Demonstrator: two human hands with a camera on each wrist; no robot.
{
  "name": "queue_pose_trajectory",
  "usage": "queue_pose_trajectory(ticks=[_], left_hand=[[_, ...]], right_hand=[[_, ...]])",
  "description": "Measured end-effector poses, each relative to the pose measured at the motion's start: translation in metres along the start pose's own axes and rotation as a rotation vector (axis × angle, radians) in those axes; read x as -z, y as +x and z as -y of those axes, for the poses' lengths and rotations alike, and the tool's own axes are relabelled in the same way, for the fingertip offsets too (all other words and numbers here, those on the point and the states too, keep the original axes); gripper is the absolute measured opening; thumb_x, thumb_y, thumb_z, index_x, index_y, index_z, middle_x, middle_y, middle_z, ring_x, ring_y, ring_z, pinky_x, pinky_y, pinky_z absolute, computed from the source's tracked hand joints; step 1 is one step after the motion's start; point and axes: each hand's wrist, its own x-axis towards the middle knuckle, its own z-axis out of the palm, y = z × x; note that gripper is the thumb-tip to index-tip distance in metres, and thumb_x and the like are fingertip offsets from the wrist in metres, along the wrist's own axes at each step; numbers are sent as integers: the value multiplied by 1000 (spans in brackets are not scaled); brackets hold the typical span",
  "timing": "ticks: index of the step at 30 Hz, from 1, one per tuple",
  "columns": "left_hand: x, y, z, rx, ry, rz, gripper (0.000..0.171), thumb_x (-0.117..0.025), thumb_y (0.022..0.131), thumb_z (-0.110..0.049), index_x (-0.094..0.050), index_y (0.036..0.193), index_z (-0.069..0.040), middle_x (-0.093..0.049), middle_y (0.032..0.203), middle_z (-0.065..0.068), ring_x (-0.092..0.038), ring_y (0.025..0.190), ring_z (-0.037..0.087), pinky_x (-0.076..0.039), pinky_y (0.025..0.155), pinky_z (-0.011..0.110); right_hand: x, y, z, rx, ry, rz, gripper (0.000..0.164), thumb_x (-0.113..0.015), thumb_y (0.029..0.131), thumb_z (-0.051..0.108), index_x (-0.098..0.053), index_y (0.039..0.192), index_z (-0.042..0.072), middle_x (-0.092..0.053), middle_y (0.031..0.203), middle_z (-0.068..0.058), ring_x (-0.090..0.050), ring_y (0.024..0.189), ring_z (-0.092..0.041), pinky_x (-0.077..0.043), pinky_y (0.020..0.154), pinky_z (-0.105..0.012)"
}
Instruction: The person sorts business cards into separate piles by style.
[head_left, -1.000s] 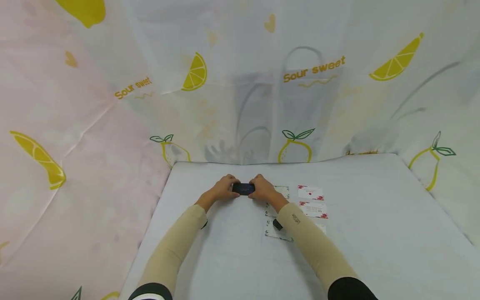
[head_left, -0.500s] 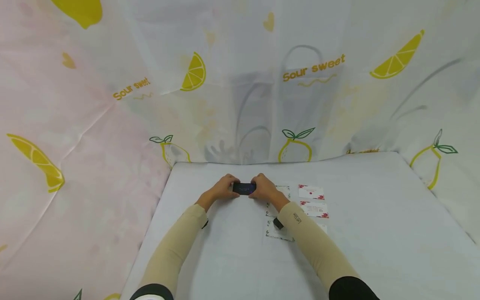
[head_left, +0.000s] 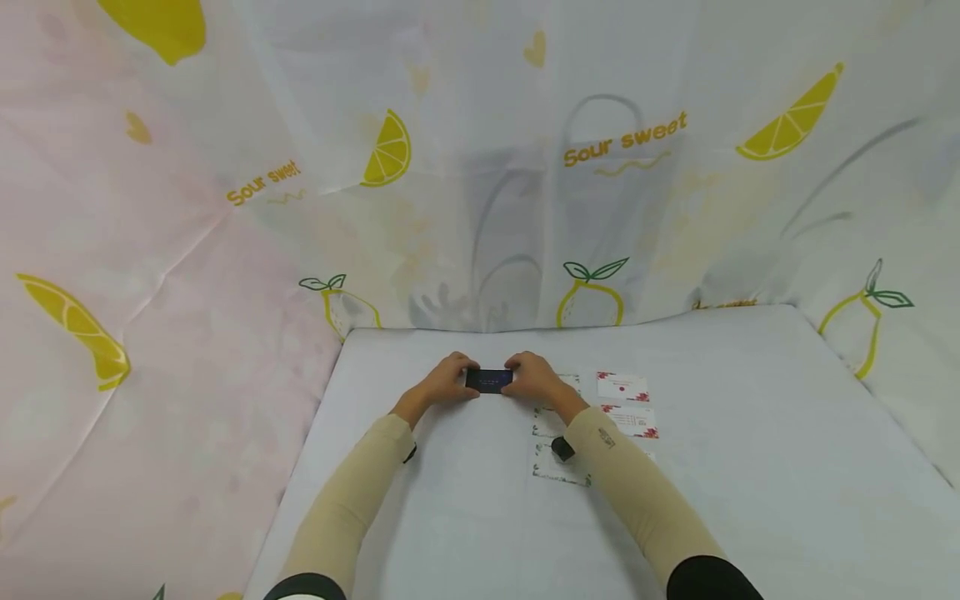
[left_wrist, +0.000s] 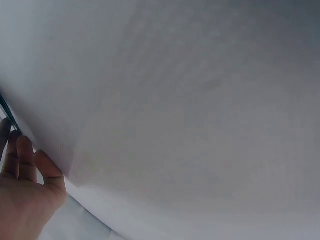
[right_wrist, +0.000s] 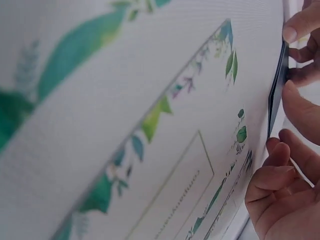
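A dark navy business card [head_left: 489,382] lies flat near the back of the white table in the head view. My left hand [head_left: 447,379] pinches its left end between thumb and fingers. At the opposite end, my right hand [head_left: 534,379] holds the card's short edge with thumb and fingertips. Only a sliver of the dark card [right_wrist: 278,90] shows in the right wrist view, edge-on between both hands. In the left wrist view, the left hand [left_wrist: 22,200] sits in the lower-left corner, fingertips at the card's dark edge. The printing is too small to read.
Leaf-bordered white cards [head_left: 562,473] form a column under and beside the right forearm, which partly covers them. Right of them, white cards with red flowers [head_left: 622,387] form another column. A lemon-print cloth [head_left: 487,208] hangs behind the white table [head_left: 450,517].
My right hand has shifted slightly to the right, baring a little more of the dark card's right end. The left hand and the other cards stay in place.
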Motion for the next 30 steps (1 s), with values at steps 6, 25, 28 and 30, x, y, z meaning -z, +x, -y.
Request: queue_pose_trajectory(ticks=[6, 25, 28, 30], left_hand=[[2, -1, 0, 36, 10, 8, 58, -78, 72, -28, -57, 122, -8, -54, 118, 9, -52, 102, 20, -42, 93, 36], [5, -5, -7, 84, -1, -11, 53, -78, 72, -24, -59, 120, -9, -56, 115, 8, -53, 101, 20, -43, 90, 35], [4, -6, -8, 92, -4, -19, 56, -78, 72, -26, -58, 121, -10, -56, 117, 8, -53, 102, 20, -43, 91, 35], [3, -6, -9, 94, -11, -23, 57, -78, 72, -27, -57, 122, -10, -55, 118, 9, -53, 103, 21, -43, 92, 36]], right_hand=[[2, 0, -1, -3, 19, -3, 49, -77, 72, 19, -60, 117, 6, -60, 116, -11, -52, 113, -27, -36, 102, -40], [4, -3, -7, -40, 87, -10, 49, -76, 74, 20, -59, 119, 10, -62, 113, -6, -51, 113, -25, -35, 102, -41], [8, -5, -8, -34, 114, -4, 50, -76, 74, 22, -58, 120, 10, -62, 114, -6, -52, 112, -25, -36, 100, -43], [11, -6, -10, -30, 112, 2, 51, -76, 75, 23, -58, 121, 11, -62, 114, -6, -52, 112, -25, -37, 100, -43]])
